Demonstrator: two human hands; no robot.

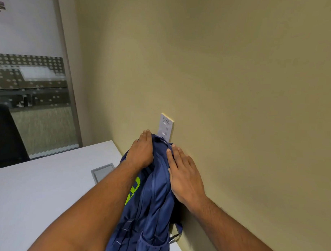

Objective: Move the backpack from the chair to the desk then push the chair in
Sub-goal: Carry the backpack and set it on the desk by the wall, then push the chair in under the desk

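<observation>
A blue backpack (150, 209) with yellow-green lettering stands upright on the white desk (36, 192), leaning against the beige wall. My left hand (141, 150) curls over its top left edge and grips the fabric. My right hand (185, 175) lies flat, fingers together, against the bag's right side next to the wall. A dark chair (4, 138) shows at the far left behind the desk; only part of it is visible.
A white wall switch plate (166, 127) sits just above the backpack. A grey cable hatch (103, 173) is set into the desk left of the bag. A glass panel (31, 83) with a metal frame fills the left side.
</observation>
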